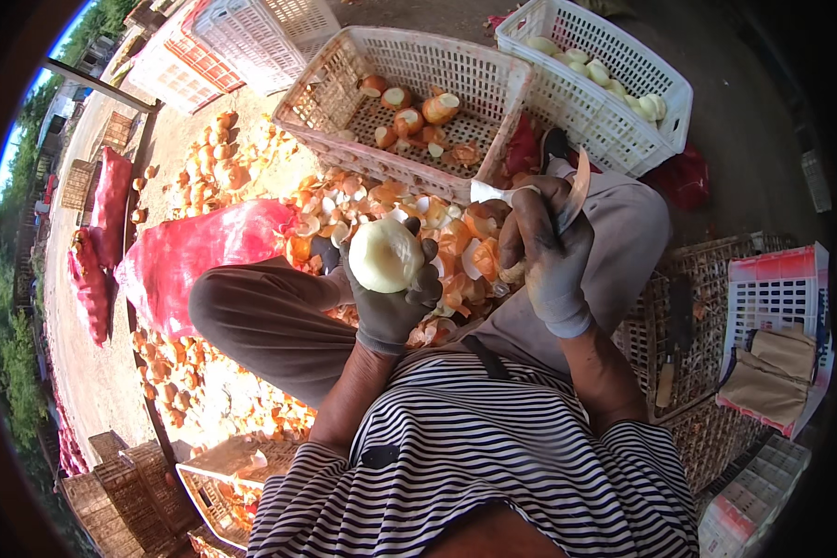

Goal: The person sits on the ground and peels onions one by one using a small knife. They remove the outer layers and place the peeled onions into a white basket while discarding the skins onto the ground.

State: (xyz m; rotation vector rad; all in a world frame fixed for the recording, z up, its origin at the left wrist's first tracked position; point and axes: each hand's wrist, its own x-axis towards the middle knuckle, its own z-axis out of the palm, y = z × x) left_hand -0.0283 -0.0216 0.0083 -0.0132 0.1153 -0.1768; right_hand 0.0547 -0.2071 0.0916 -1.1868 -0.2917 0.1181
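My left hand (397, 293), in a grey work glove with dark fingers, cups a peeled white onion (386, 256) from below. My right hand (547, 244), gloved the same way, is closed around a knife whose curved blade (577, 188) points up and away from me. Most of its handle is hidden in the fist. A pale strip (492, 192) sticks out at the right fingers; whether it is onion skin, I cannot tell. The blade and the onion are apart. Beneath both hands, between my legs, lies a heap of onion skins (453, 244).
Ahead stands a plastic crate (397, 164) with several brown onions (408, 122). Beside it, a white crate (586, 104) holds peeled onions (600, 73). A red mesh sack (202, 258) lies left. At right, another knife (666, 380) rests on a crate, near folded cloth (771, 376).
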